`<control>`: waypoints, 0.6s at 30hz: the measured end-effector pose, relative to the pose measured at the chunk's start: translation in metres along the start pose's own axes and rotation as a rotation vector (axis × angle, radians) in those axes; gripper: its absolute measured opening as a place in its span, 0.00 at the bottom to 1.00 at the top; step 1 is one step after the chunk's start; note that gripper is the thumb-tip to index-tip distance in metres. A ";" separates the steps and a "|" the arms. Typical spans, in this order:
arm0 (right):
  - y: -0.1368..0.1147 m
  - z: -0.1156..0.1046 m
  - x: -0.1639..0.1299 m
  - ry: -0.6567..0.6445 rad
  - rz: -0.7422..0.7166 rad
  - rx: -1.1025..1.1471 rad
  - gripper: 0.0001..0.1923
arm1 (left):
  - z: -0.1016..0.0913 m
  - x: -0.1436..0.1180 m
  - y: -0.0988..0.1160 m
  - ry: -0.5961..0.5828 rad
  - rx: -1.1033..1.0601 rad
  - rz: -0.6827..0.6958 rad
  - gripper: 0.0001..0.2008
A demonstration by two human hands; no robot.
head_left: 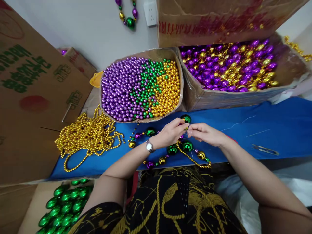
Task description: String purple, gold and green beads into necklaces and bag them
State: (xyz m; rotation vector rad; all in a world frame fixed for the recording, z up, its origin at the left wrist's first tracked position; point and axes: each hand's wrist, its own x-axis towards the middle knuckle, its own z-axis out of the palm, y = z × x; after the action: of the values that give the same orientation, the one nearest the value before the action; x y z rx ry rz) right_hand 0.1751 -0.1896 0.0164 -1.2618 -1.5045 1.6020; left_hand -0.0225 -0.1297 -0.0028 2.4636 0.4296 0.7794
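Note:
My left hand [172, 132], with a watch [149, 146] on its wrist, is closed in a pinch on a bead strand beside a large green bead [186, 119]. My right hand [204, 134] meets it fingertip to fingertip, closed on a thin white thread [189, 129] that loops between the two. Below the hands lies the rest of the strand, with large green beads [187, 146], gold beads [201, 155] and purple beads [150, 164]. A chain of small gold beads [192, 159] hangs down by it. My fingers partly hide where thread and beads meet.
A blue-covered table [243, 130] carries a heap of gold bead chains [85, 135] and thread snips [265, 149]. Behind stand one box of small beads [181, 94] and another of larger beads [219, 97]. Green beads [65, 204] fill the lower left. A tall carton [36, 113] rises left.

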 end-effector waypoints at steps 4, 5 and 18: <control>-0.003 -0.007 -0.005 0.056 -0.041 -0.014 0.17 | -0.013 0.005 0.002 0.017 -0.178 -0.119 0.10; -0.002 -0.010 -0.007 0.075 -0.044 -0.020 0.17 | -0.015 0.005 0.003 0.033 -0.255 -0.167 0.11; 0.043 0.017 -0.010 0.602 -0.174 0.705 0.18 | -0.003 -0.030 -0.001 0.571 -1.251 -0.642 0.20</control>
State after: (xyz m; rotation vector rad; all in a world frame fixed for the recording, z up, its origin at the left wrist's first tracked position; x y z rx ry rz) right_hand 0.1712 -0.2132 -0.0243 -1.0236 -0.5769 1.2918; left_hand -0.0479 -0.1405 -0.0145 0.8595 0.6203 1.0036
